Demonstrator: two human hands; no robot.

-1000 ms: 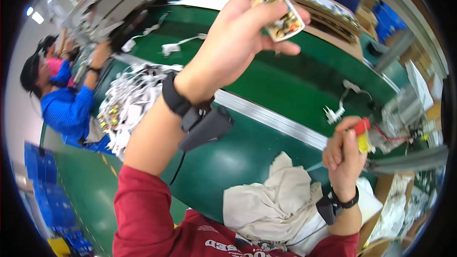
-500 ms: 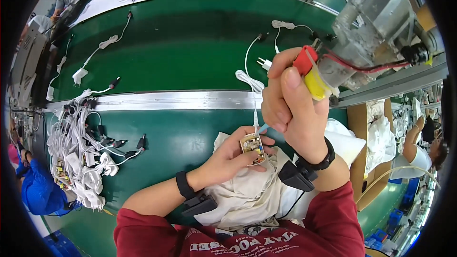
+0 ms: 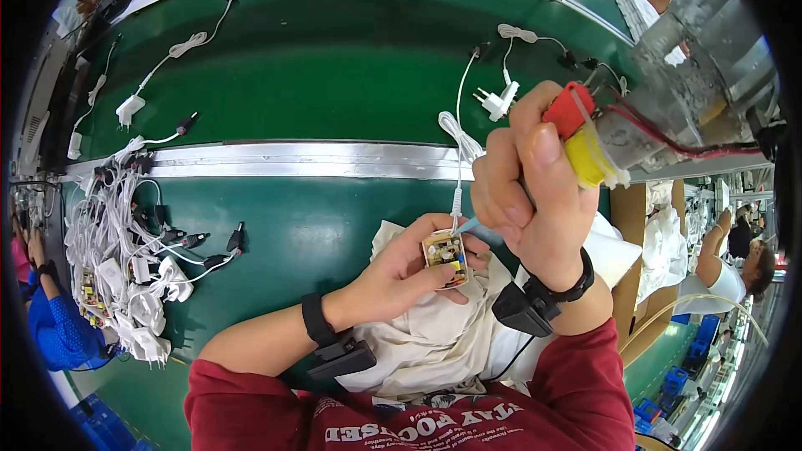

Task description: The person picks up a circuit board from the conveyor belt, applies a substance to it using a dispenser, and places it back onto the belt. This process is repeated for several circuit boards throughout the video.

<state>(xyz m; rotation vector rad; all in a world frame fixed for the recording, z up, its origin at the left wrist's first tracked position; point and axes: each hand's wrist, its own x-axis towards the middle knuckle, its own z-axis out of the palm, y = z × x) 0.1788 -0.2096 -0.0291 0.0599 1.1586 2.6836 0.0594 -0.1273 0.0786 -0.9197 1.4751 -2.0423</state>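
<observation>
In my left hand (image 3: 388,276) lies an open white power adapter housing (image 3: 444,257), held between thumb and fingers. A bare circuit board shows inside it, and a white cord (image 3: 457,200) runs up from its top end. My right hand (image 3: 535,192) is closed round a glue dispenser (image 3: 587,157) with a red switch, a yellow band and a cloudy clear body above. Its light-blue tapered nozzle (image 3: 466,225) points down-left at the upper right edge of the housing. Whether the tip touches the board I cannot tell.
A tangle of white corded adapters (image 3: 125,259) lies at left. Beyond the metal rail (image 3: 334,159), more corded adapters (image 3: 129,108) rest on the green belt (image 3: 334,75). Beige cloth (image 3: 418,334) covers my lap. A cardboard box (image 3: 631,267) stands right; other people work around.
The view has shifted slightly. My right hand and the dispenser appear a little further right and lower, with the nozzle still at the housing's top edge. My left hand keeps its grip.
</observation>
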